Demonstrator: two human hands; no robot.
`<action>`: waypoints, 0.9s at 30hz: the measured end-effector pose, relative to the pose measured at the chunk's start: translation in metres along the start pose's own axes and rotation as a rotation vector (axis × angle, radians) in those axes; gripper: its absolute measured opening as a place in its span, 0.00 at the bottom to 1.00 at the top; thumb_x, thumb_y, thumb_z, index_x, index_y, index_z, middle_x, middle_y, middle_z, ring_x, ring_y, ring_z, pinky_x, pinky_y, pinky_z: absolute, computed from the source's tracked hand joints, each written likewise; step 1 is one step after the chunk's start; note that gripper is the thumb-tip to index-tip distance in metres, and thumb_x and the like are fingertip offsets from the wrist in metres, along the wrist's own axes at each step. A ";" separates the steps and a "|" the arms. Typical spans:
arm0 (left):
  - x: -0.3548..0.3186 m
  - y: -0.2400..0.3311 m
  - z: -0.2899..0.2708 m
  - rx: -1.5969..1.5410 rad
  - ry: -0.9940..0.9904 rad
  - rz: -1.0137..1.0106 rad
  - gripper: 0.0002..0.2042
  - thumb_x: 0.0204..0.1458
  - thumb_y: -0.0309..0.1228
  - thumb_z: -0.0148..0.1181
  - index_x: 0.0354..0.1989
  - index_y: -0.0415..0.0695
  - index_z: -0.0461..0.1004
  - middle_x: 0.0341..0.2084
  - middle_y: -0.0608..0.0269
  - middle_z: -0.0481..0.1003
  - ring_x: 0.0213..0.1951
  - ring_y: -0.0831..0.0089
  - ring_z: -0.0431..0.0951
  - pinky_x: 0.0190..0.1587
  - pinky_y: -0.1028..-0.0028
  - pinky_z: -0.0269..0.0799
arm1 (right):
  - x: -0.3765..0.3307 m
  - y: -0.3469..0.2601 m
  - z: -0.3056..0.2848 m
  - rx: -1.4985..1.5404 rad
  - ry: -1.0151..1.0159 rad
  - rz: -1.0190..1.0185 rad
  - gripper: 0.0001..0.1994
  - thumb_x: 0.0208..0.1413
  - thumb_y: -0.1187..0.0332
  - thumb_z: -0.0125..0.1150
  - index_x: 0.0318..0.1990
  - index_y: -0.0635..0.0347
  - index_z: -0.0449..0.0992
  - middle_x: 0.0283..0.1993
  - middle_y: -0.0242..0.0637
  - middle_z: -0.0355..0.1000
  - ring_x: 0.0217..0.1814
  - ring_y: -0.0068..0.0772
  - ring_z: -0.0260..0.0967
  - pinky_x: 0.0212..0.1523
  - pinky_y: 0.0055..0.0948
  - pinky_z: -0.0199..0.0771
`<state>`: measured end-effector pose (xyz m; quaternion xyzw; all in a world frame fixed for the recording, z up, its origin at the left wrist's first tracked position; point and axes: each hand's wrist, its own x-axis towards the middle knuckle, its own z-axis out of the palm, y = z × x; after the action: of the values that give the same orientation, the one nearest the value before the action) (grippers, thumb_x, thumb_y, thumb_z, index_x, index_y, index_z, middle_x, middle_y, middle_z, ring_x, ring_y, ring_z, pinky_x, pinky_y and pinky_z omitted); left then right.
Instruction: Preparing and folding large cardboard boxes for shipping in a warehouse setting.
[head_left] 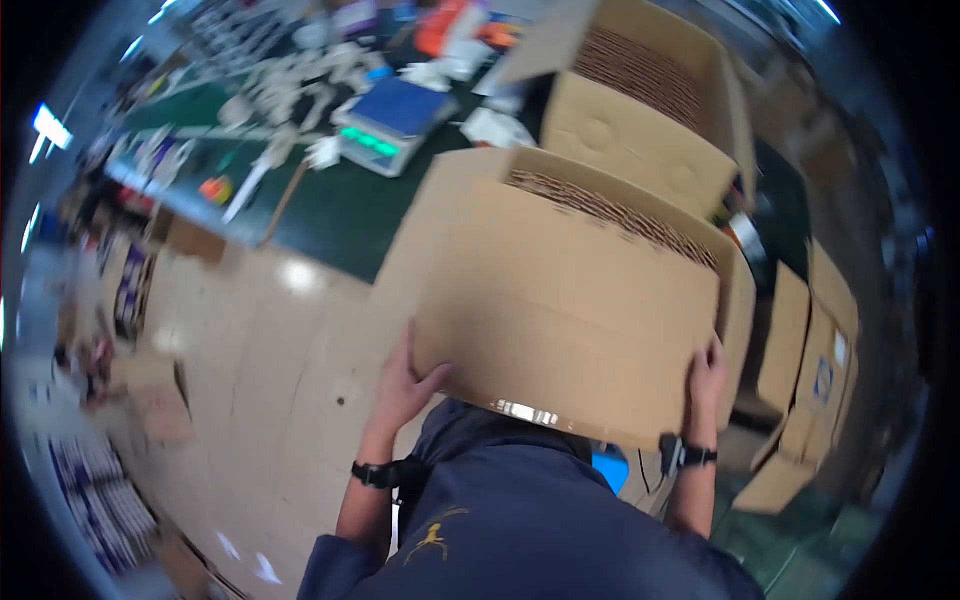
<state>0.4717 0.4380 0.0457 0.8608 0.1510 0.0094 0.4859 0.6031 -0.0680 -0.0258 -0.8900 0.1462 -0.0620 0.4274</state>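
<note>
Both hands gripping cardboard box (pixel 570 300), left hand (pixel 405 385), right hand (pixel 706 380), fingers hidden beneath, table clutter blurred

The one view sits on the person's head and looks steeply down the chest. A cardboard box (pixel 570 300) fills the near middle, right under the lens. Farther off, a dark table (pixel 330 210) crosses the top, and the floor (pixel 270 380) lies lower left.
</note>
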 end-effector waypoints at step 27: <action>0.057 0.064 0.016 0.221 -0.367 0.136 0.61 0.29 0.29 0.83 0.72 0.28 0.44 0.61 0.39 0.67 0.63 0.48 0.68 0.64 0.63 0.67 | 0.021 -0.036 -0.037 -0.545 0.282 -0.058 0.21 0.64 0.60 0.58 0.56 0.67 0.77 0.47 0.56 0.76 0.49 0.56 0.75 0.52 0.45 0.74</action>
<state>0.5445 0.4098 0.0835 0.9042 0.0017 -0.1313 0.4063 0.6215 -0.0812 0.0252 -0.9582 0.1899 -0.1558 0.1464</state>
